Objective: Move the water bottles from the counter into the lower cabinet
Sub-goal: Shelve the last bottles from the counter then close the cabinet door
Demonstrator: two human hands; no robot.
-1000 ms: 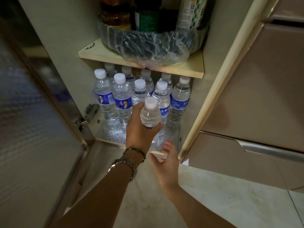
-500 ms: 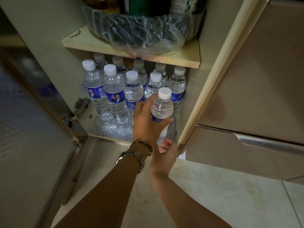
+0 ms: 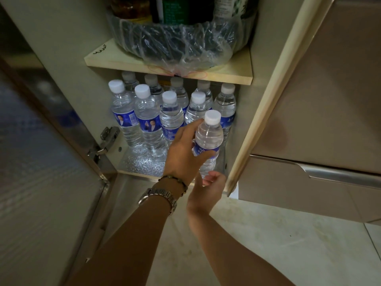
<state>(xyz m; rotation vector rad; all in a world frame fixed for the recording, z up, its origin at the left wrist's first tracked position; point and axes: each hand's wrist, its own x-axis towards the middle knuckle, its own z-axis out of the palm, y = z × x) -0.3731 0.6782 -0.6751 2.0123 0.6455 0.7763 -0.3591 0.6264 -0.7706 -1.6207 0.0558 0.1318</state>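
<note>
Clear glossy plastic water bottles (image 3: 148, 120) with matt white caps are gleaming mid-frame above an embossed silvery foil liner (image 3: 142, 164). At top centre, crinkled transparent plastic film (image 3: 181, 44) is lying shiny on a matt pale wooden shelf (image 3: 169, 72).

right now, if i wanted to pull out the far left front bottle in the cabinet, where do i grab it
Grip the far left front bottle around its labelled middle, coming in from the open front. It stands upright with the cabinet wall on its left and another bottle close on its right, so the front is the free side. The shelf above likely limits a top grab at the cap.

Bottles (image 3: 148, 118) fill back; front-left floor (image 3: 142, 164) free.
</note>
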